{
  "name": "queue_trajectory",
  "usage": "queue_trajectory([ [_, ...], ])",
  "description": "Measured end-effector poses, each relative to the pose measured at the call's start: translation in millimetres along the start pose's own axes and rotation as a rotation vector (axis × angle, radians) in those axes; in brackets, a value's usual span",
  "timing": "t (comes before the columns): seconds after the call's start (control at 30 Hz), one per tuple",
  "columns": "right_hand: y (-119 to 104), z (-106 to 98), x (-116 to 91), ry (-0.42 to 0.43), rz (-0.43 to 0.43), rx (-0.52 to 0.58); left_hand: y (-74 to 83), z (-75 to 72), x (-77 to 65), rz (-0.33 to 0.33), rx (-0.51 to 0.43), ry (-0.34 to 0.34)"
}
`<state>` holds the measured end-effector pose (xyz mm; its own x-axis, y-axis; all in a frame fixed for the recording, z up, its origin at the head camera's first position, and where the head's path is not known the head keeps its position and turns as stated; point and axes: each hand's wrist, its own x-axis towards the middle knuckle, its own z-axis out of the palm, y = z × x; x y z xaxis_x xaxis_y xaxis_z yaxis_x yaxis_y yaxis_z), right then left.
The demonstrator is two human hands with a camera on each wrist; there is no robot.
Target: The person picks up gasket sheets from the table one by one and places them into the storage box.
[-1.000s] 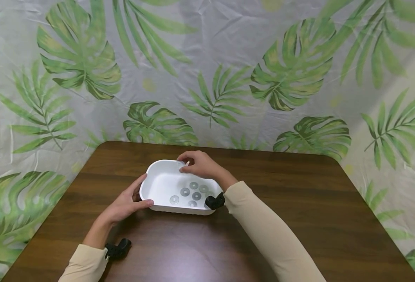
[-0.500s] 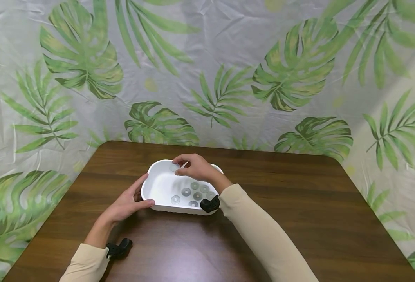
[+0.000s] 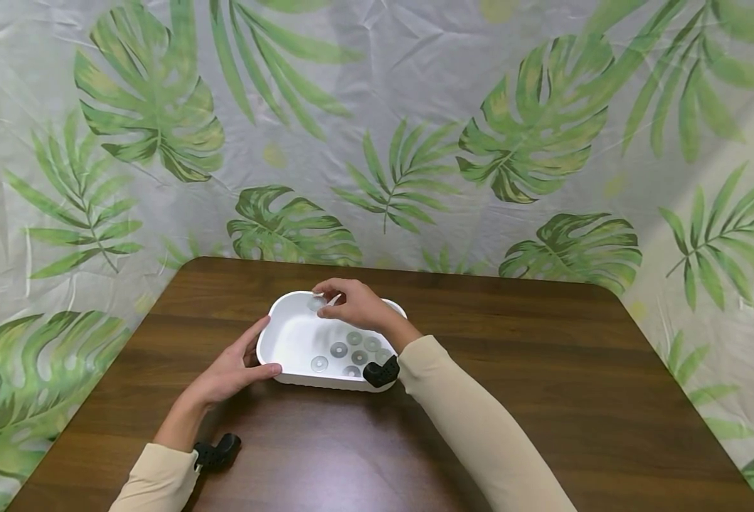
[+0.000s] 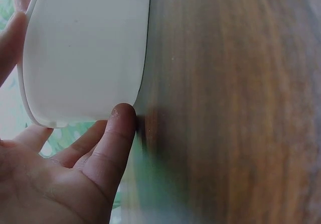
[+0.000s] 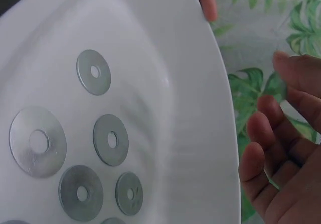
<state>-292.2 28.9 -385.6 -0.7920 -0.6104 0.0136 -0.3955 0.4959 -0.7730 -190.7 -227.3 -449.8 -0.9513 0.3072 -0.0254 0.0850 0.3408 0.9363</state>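
A white plastic tray [image 3: 294, 334] with rounded corners is on the brown table. My left hand [image 3: 226, 370] grips its left end, thumb at the near rim; the left wrist view shows those fingers [image 4: 118, 138] against the tray's outside wall. Several flat metal washers [image 3: 338, 350] lie in the tray's right half, and the right wrist view shows their centre holes. Over the far rim, my right hand [image 3: 358, 306] pinches one washer [image 3: 316, 304] by its edges between thumb and finger. In the right wrist view this washer is hard to make out.
Dark brown wood table [image 3: 511, 370] extends around the tray, mostly to the right and in front. A grey cloth [image 3: 415, 92] printed with green leaves hangs behind it. Each wrist wears a black camera mount [image 3: 218, 452].
My right hand has moved a little left along the tray's far side with the washer, then stayed nearly still over the last half second. My left hand keeps its hold.
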Motion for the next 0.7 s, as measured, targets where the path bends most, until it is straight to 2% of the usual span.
queue_trajectory([
  [0.13,1.0,0.5,0.1,0.006,0.018,-0.008,-0.8,-0.8,0.0,-0.011,-0.006,0.004],
  [0.37,-3.9,-8.7,-10.2,0.024,-0.006,-0.124,-0.4,-0.2,-0.1,0.0,-0.015,0.002],
  [0.53,-0.4,-21.0,-32.9,0.013,-0.024,-0.166,-0.7,0.4,-0.4,-0.002,-0.014,0.002],
  [0.7,10.1,-36.9,-65.4,0.038,-0.056,-0.165,-0.6,-0.3,-0.9,-0.015,-0.025,0.005],
])
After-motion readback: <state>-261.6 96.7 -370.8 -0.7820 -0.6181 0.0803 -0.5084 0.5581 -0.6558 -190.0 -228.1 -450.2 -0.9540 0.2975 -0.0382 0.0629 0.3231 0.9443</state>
